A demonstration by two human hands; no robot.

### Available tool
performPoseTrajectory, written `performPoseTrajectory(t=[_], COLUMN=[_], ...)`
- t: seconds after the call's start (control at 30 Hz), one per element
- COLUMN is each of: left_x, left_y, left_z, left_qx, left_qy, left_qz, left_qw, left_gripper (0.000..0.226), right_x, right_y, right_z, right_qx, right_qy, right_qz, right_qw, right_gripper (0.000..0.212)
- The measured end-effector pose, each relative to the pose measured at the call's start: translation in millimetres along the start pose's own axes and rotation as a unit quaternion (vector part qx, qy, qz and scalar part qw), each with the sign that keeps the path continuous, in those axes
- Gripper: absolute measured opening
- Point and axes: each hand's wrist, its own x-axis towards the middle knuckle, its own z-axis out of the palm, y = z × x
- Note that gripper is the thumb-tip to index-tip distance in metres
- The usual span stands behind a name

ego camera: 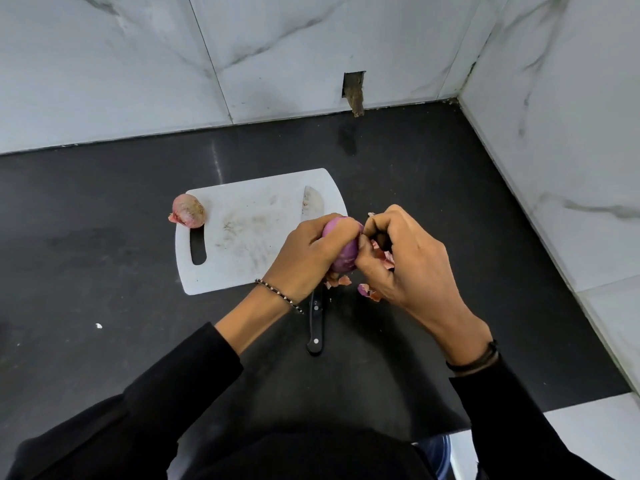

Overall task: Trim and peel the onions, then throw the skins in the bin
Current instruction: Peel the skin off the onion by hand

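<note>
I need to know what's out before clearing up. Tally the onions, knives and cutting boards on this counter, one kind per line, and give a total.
Cutting board: 1
Knife: 1
Onions: 2 (held onion between left hand and right hand; unpeeled onion at the cutting board's far left corner)
Total: 4

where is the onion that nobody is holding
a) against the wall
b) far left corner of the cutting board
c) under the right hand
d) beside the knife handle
b, the unpeeled onion sits at the far left corner of the cutting board.
</note>
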Motion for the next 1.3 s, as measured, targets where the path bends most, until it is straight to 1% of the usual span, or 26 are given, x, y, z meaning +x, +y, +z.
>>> performPoseTrajectory(t=[0.07, 0.13, 0.17, 0.23, 0.33, 0.4, 0.47, 0.63, 0.73, 0.8, 0.9, 0.97, 1.07, 1.17, 1.23, 1.27, 1.3], left_x=[2, 5, 7, 9, 8, 6, 4, 3, 1, 0, -1, -2, -3, -2, -1, 0, 0], left_y=[-1, 1, 1, 0, -2, -3, -1, -1, -3, -4, -3, -2, 0, 3, 5, 5, 6], left_z=[1, -1, -2, -4, -5, -6, -7, -12, -15, -15, -13, -11, -10, -7, -5, -4, -2], left_qx=[-0.025, -0.044, -0.042, -0.036, -0.023, 0.008, 0.018, 0.096, 0.149, 0.165, 0.153, 0.122, 0.086, 0.067, 0.055, 0.054, 0.049], left_qy=[-0.008, -0.003, -0.005, -0.010, -0.009, -0.006, -0.003, 0.007, -0.002, -0.007, -0.001, -0.001, 0.002, 0.003, 0.003, 0.000, -0.007], left_qz=[-0.010, -0.024, -0.021, -0.011, 0.012, 0.040, 0.052, 0.095, 0.129, 0.136, 0.123, 0.096, 0.054, 0.026, 0.011, 0.006, -0.001], left_qw=[1.000, 0.999, 0.999, 0.999, 1.000, 0.999, 0.998, 0.991, 0.980, 0.977, 0.980, 0.988, 0.995, 0.997, 0.998, 0.999, 0.999], left_gripper=[0.023, 0.025, 0.026, 0.027, 0.028, 0.039, 0.044, 0.034, 0.038, 0.040, 0.037, 0.035, 0.032, 0.030, 0.023, 0.023, 0.028], right_x=[-1, -2, -1, 0, -1, -1, -1, 5, 11, 13, 12, 9, 8, 6, 5, 5, 4], right_y=[-2, -3, -4, -3, 0, 0, -2, -8, -8, -10, -15, -12, -4, 0, 0, 0, 0], right_z=[-7, -16, -20, -25, -27, -26, -25, -29, -32, -29, -19, -15, -12, -7, -5, -5, -5], right_qx=[0.077, 0.124, 0.135, 0.140, 0.125, 0.124, 0.127, 0.186, 0.213, 0.215, 0.192, 0.166, 0.091, 0.011, -0.022, -0.043, -0.066], right_qy=[-0.009, -0.012, -0.012, -0.009, 0.001, 0.020, 0.031, -0.016, -0.065, -0.077, -0.049, -0.043, -0.057, -0.025, 0.007, 0.018, 0.027], right_qz=[0.058, 0.083, 0.088, 0.084, 0.059, 0.053, 0.062, 0.153, 0.222, 0.243, 0.205, 0.147, 0.048, -0.009, -0.035, -0.046, -0.058], right_qw=[0.995, 0.989, 0.987, 0.986, 0.990, 0.991, 0.989, 0.970, 0.949, 0.943, 0.958, 0.974, 0.993, 1.000, 0.999, 0.998, 0.996], right_gripper=[0.019, 0.018, 0.021, 0.029, 0.032, 0.028, 0.021, 0.011, 0.006, 0.009, 0.014, 0.016, 0.022, 0.024, 0.024, 0.024, 0.025])
